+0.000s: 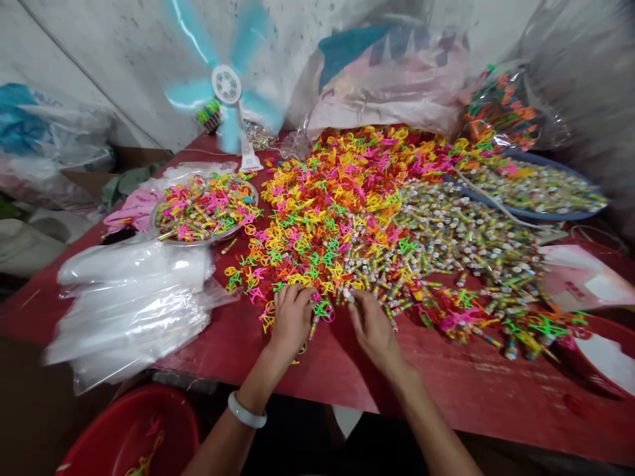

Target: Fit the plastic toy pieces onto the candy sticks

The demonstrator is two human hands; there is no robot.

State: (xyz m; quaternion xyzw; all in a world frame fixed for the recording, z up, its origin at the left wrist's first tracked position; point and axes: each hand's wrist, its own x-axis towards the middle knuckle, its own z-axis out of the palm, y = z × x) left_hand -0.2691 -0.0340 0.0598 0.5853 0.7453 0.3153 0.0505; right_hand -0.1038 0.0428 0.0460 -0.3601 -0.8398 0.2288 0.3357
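Observation:
My left hand, with a pale bangle at the wrist, is closed at the near edge of a heap of small bright plastic pieces. A pink and green piece and a slim striped tube show by its fingertips; the exact grip is partly hidden. Across a small gap, my right hand pinches with thumb and forefinger at a small white-ended tube. Many similar striped tubes lie heaped to the right, mixed with the plastic pieces.
A metal bowl of mixed pieces and clear plastic bags sit left on the red table. Behind, a blue fan spins. A blue tray of tubes stands right. Red basins are at lower left and right.

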